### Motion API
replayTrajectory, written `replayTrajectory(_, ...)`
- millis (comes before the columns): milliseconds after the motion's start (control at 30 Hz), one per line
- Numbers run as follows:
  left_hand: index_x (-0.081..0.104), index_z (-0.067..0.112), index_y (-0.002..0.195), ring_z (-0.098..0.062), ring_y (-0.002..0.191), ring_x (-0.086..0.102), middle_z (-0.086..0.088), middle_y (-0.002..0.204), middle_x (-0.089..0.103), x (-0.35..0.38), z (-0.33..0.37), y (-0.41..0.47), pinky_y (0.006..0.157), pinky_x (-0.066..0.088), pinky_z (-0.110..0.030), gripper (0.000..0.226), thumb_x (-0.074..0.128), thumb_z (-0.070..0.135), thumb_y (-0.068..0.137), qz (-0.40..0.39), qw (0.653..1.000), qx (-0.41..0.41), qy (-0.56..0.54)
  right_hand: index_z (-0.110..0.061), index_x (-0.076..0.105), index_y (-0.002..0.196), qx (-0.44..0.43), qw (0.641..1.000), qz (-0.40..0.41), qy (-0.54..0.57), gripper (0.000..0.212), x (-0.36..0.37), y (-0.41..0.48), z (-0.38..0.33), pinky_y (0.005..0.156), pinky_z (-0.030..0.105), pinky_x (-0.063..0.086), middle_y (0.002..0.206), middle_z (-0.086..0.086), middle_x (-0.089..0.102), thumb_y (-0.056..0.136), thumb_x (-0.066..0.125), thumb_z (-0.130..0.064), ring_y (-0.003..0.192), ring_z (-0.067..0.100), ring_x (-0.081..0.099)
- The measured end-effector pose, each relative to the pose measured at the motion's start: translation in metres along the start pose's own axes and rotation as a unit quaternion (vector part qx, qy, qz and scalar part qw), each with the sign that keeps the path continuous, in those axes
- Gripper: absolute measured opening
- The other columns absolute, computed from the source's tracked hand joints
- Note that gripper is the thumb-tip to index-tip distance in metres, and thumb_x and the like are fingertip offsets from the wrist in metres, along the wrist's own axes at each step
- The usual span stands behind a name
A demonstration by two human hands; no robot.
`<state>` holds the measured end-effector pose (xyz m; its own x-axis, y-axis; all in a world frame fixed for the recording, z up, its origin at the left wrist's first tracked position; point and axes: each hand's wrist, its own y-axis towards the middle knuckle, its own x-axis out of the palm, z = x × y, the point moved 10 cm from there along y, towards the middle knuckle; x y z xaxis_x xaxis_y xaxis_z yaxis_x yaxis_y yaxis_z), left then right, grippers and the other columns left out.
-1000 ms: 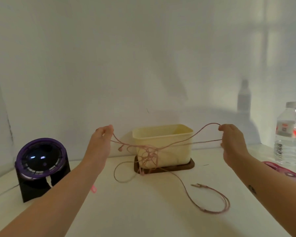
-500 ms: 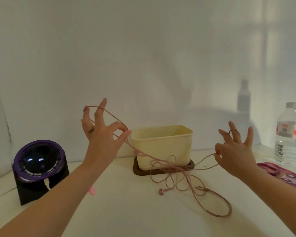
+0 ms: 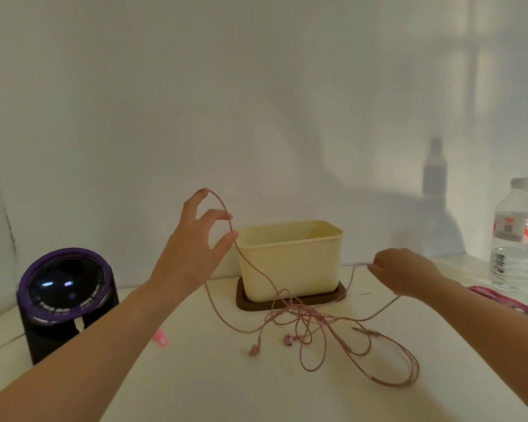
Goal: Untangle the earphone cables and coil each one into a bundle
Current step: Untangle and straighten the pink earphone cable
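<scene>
The left hand [image 3: 189,251] is raised with its fingers [image 3: 195,202] spread. The pink earphone cable [image 3: 317,322] is draped over the topmost fingertip and runs down past the thumb. The right hand [image 3: 406,272], lower, pinches another stretch of the cable between curled fingers. Below and between both sets of fingers, the tangled rest lies on the tabletop [image 3: 214,376], in front of a cream box [image 3: 290,260].

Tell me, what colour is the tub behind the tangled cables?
The tub is pale yellow, seen clearly in the head view.
</scene>
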<state>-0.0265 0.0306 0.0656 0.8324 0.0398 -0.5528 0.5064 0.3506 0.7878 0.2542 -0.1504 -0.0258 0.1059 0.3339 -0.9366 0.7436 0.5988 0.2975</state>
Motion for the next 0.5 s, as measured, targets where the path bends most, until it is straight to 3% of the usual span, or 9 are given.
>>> replayTrajectory(33, 0.057, 0.027, 0.117, -0.014, 0.110, 0.056, 0.010, 0.154, 0.012, 0.001, 0.004, 0.001, 0.093, 0.050, -0.038, 0.032, 0.058, 0.039, 0.088, -0.006, 1.000, 0.001, -0.009, -0.021, 0.061, 0.100, -0.005, 0.999, -0.030, -0.025, 0.022, 0.003, -0.001, -0.007, 0.083, 0.033, 0.046, 0.106, -0.002, 0.064, 0.095, 0.040, -0.028, 0.098, 0.018, 0.061)
replayTrajectory(67, 0.057, 0.028, 0.119, -0.009, 0.104, 0.059, 0.012, 0.154, 0.010, 0.004, 0.010, 0.002, 0.090, 0.051, -0.035, 0.032, 0.058, 0.039, 0.088, -0.015, 1.000, 0.008, -0.012, -0.025, 0.056, 0.119, -0.010, 0.996, -0.061, -0.063, 0.029, 0.004, -0.003, -0.014, 0.099, 0.043, 0.037, 0.126, -0.004, 0.057, 0.094, 0.042, -0.026, 0.114, 0.019, 0.055)
replayTrajectory(133, 0.055, 0.032, 0.121, 0.001, 0.092, 0.061, 0.017, 0.154, 0.005, 0.012, 0.025, 0.003, 0.086, 0.051, -0.029, 0.032, 0.057, 0.039, 0.089, -0.044, 0.999, 0.026, -0.003, -0.031, 0.044, 0.135, -0.053, 0.993, -0.072, -0.082, 0.042, -0.004, -0.010, -0.041, 0.112, 0.052, 0.014, 0.141, -0.007, 0.044, 0.093, 0.046, -0.027, 0.130, 0.016, 0.042)
replayTrajectory(200, 0.053, 0.035, 0.123, 0.004, 0.083, 0.061, 0.022, 0.153, 0.003, 0.020, 0.042, 0.004, 0.081, 0.049, -0.024, 0.034, 0.056, 0.041, 0.090, -0.063, 0.997, 0.048, 0.015, -0.032, 0.039, 0.139, -0.139, 0.984, -0.090, 0.061, 0.050, -0.018, -0.024, -0.086, 0.114, 0.046, 0.016, 0.143, -0.009, 0.042, 0.091, 0.054, -0.029, 0.132, 0.013, 0.039)
replayTrajectory(233, 0.051, 0.036, 0.124, 0.003, 0.081, 0.061, 0.023, 0.152, 0.002, 0.023, 0.051, 0.005, 0.080, 0.049, -0.023, 0.035, 0.056, 0.041, 0.090, -0.069, 0.996, 0.059, 0.022, -0.031, 0.036, 0.141, -0.175, 0.957, -0.145, 0.182, 0.057, -0.019, -0.037, -0.110, 0.113, 0.039, 0.022, 0.143, -0.009, 0.043, 0.089, 0.059, -0.030, 0.131, 0.011, 0.039)
replayTrajectory(300, 0.050, 0.037, 0.125, 0.001, 0.076, 0.061, 0.024, 0.152, 0.001, 0.026, 0.068, 0.005, 0.078, 0.049, -0.023, 0.036, 0.055, 0.043, 0.090, -0.073, 0.993, 0.083, 0.033, -0.028, 0.034, 0.143, -0.235, 0.869, -0.261, 0.347, 0.066, -0.020, -0.069, -0.156, 0.111, 0.034, 0.031, 0.133, -0.008, 0.055, 0.085, 0.064, -0.034, 0.125, 0.009, 0.048)
replayTrajectory(367, 0.050, 0.037, 0.125, -0.003, 0.072, 0.061, 0.024, 0.152, 0.000, 0.025, 0.075, 0.006, 0.077, 0.050, -0.025, 0.037, 0.054, 0.046, 0.089, -0.070, 0.991, 0.100, 0.049, -0.019, 0.047, 0.134, -0.271, 0.826, -0.281, 0.407, 0.047, -0.025, -0.083, -0.175, 0.101, 0.035, 0.045, 0.090, -0.003, 0.068, 0.091, 0.060, -0.032, 0.091, 0.010, 0.065)
replayTrajectory(433, 0.050, 0.035, 0.125, -0.009, 0.072, 0.062, 0.022, 0.154, -0.004, 0.022, 0.069, 0.008, 0.077, 0.051, -0.031, 0.042, 0.052, 0.053, 0.087, -0.065, 0.988, 0.101, 0.100, -0.014, 0.063, 0.109, -0.247, 0.831, -0.231, 0.441, 0.023, -0.032, -0.072, -0.166, 0.087, 0.036, 0.055, 0.053, -0.005, 0.045, 0.097, 0.050, -0.028, 0.051, 0.008, 0.051)
replayTrajectory(500, 0.052, 0.030, 0.124, -0.016, 0.072, 0.061, 0.010, 0.158, -0.005, 0.018, 0.046, 0.008, 0.074, 0.051, -0.034, 0.047, 0.053, 0.056, 0.085, -0.065, 0.972, 0.104, 0.198, -0.015, 0.069, 0.090, -0.189, 0.875, -0.147, 0.422, 0.026, -0.038, -0.050, -0.135, 0.076, 0.034, 0.055, 0.050, -0.007, 0.035, 0.098, 0.047, -0.027, 0.043, 0.005, 0.038)
